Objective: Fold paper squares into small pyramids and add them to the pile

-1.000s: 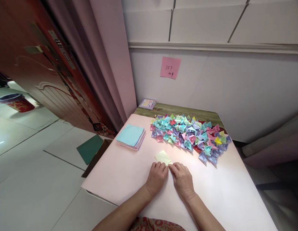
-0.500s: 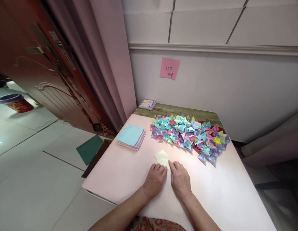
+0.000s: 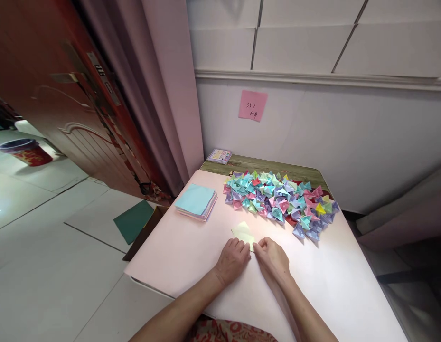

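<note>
A pale yellow sheet of folding paper (image 3: 243,232) lies on the pink-white tabletop (image 3: 192,251), one corner pointing away from me. My left hand (image 3: 233,260) rests on its near left edge, fingers curled and pressed onto the paper. At the near right corner, my right hand (image 3: 274,258) pinches the paper between thumb and forefinger. The near part of the sheet is hidden under my fingers. Beyond the hands spreads a heap of small folded paper pieces (image 3: 277,194) in blue, pink, purple, green and yellow.
Left of the sheet stands a stack of square paper (image 3: 196,199), light blue on top. Printed paper packs (image 3: 219,156) lie at the table's back left corner. A pink note (image 3: 253,105) is stuck to the wall. An open box (image 3: 142,228) stands on the floor beside the table.
My right hand has shifted slightly right and turned, its fingers now pinching at the paper's near corner rather than lying along its edge. My left hand stays on the sheet. The view has tilted slightly.
</note>
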Available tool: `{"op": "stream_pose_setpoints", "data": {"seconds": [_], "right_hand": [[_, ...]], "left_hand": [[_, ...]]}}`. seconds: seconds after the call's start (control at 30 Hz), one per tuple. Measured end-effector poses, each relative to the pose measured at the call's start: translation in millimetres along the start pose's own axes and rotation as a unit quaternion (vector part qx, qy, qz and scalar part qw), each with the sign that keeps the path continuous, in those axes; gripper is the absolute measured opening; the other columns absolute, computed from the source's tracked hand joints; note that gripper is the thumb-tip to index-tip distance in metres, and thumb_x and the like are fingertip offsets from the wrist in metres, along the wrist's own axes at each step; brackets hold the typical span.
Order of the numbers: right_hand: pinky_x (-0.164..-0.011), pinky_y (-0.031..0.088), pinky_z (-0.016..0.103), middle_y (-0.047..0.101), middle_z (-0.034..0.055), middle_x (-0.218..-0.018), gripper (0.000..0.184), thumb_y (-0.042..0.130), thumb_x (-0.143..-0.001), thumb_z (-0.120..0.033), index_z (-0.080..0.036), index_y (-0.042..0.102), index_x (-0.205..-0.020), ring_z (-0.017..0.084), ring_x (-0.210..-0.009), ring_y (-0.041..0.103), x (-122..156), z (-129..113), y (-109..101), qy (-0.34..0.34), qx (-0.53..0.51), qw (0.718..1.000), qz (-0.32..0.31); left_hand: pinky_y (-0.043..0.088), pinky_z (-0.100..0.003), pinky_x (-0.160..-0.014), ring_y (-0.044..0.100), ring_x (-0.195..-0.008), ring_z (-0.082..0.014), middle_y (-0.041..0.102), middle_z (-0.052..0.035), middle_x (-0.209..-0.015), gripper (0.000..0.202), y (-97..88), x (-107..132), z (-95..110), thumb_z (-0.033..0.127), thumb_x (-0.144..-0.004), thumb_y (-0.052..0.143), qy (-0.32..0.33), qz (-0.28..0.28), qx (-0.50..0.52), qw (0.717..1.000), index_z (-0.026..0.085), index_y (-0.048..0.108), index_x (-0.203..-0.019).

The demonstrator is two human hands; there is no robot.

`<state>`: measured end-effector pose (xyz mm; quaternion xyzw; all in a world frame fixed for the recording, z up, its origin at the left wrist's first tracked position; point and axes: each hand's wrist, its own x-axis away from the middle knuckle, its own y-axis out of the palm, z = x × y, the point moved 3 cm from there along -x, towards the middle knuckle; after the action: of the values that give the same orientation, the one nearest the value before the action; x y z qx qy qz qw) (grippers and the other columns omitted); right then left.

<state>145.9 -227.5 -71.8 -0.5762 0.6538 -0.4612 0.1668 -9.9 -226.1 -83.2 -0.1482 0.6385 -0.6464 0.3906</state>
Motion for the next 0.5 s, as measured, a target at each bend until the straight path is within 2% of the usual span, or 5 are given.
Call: {"op": "stream_pose_setpoints", "data": {"seconds": [0.13, 0.23, 0.37, 0.43, 0.5], "right_hand": [[-0.050, 0.034, 0.025, 0.058, -0.0009, -0.052, 0.028, 0.061, -0.074, -0.043, -0.021, 0.054, -0.058, 0.015, -0.051, 0.053, -1.1, 8.7, 7.4, 0.014, -0.229, 0.972, -0.041], [-0.046, 0.034, 0.022, 0.058, -0.0017, -0.052, 0.033, 0.061, -0.075, -0.050, -0.020, 0.054, -0.062, 0.012, -0.045, 0.049, 4.9, 7.7, 7.5, 0.018, -0.327, 0.941, -0.079], [-0.045, 0.034, 0.020, 0.062, 0.0005, -0.065, 0.042, 0.060, -0.078, -0.059, -0.017, 0.062, -0.084, 0.011, -0.049, 0.051, 11.6, 4.3, -13.6, -0.017, -0.467, 0.877, -0.113], [-0.050, 0.040, 0.022, 0.064, 0.0023, -0.071, 0.044, 0.062, -0.079, -0.059, -0.017, 0.063, -0.094, 0.013, -0.057, 0.056, 10.9, 7.4, -31.6, -0.043, -0.480, 0.875, -0.037], [-0.061, 0.048, 0.026, 0.068, 0.0067, -0.087, 0.047, 0.065, -0.079, -0.056, -0.018, 0.062, -0.106, 0.017, -0.073, 0.063, 10.6, 9.5, -45.6, -0.071, -0.459, 0.885, 0.040]], "left_hand": [[0.038, -0.034, -0.066, 0.051, -0.074, -0.0219, 0.056, -0.0052, -0.077, 0.008, 3.4, -8.5, 1.5, 0.024, -0.087, 0.055, -0.005, 0.035, -0.033, 0.999, 0.016, 0.057, -0.085], [0.037, -0.032, -0.061, 0.052, -0.068, -0.0202, 0.057, -0.0052, -0.069, 0.014, -1.5, -12.6, 3.6, 0.010, -0.086, 0.051, -0.001, 0.052, -0.041, 0.998, 0.016, 0.058, -0.075], [0.042, -0.030, -0.065, 0.057, -0.073, -0.0200, 0.062, -0.0062, -0.069, 0.019, -31.3, -21.3, -7.1, 0.009, -0.086, 0.050, -0.120, 0.096, 0.160, 0.975, 0.016, 0.061, -0.071], [0.047, -0.030, -0.067, 0.061, -0.074, -0.0195, 0.066, -0.0062, -0.074, 0.014, -47.8, -26.1, -18.4, 0.020, -0.087, 0.054, -0.246, 0.122, 0.369, 0.888, 0.016, 0.064, -0.079], [0.052, -0.029, -0.065, 0.064, -0.073, -0.0189, 0.069, -0.0077, -0.083, 0.020, -56.4, -30.7, -24.7, 0.029, -0.086, 0.058, -0.345, 0.102, 0.592, 0.721, 0.014, 0.065, -0.096]]}}
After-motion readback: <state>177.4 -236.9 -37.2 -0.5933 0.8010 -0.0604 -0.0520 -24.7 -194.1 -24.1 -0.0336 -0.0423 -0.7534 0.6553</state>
